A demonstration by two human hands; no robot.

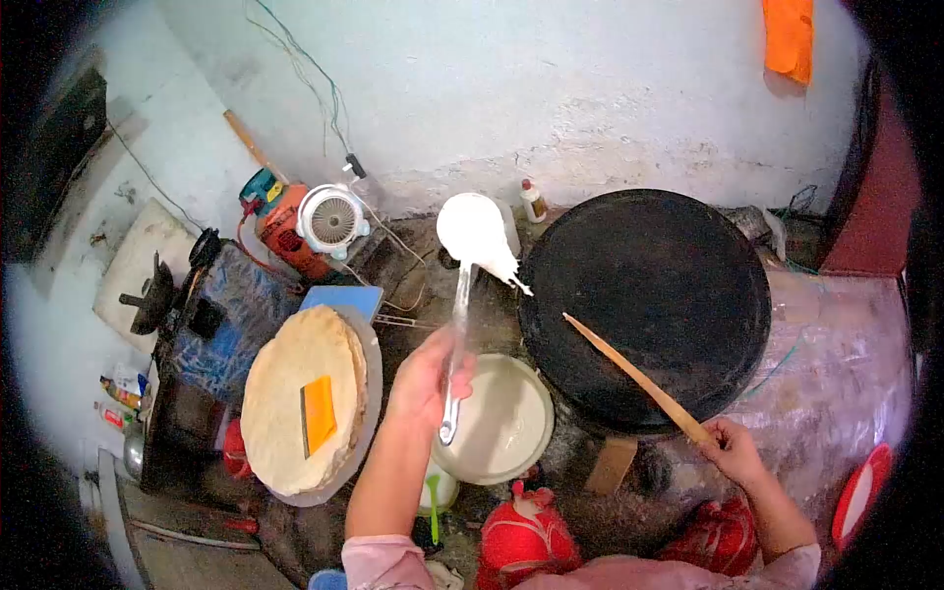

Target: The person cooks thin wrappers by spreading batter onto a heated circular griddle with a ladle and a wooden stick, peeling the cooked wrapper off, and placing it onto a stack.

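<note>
My left hand (429, 382) is closed round the metal handle of a ladle (462, 313). White batter (474, 230) fills the ladle's bowl and spills off its right side in a ragged sheet, near the left rim of a large round black griddle (644, 295). In my right hand (732, 452) is a long flat wooden spatula (637, 376), its pointed tip over the griddle's surface. Below the ladle stands a round tub (543, 421) with pale batter in it. The griddle's surface shows dark and bare.
A stack of flat round pancakes (280, 393) with an orange scraper (319, 415) on top stands at left. Behind it are a blower (332, 220) and loose wires. A small bottle (532, 201) stands by the wall; a bowl (440, 492) holds a green spoon (434, 511).
</note>
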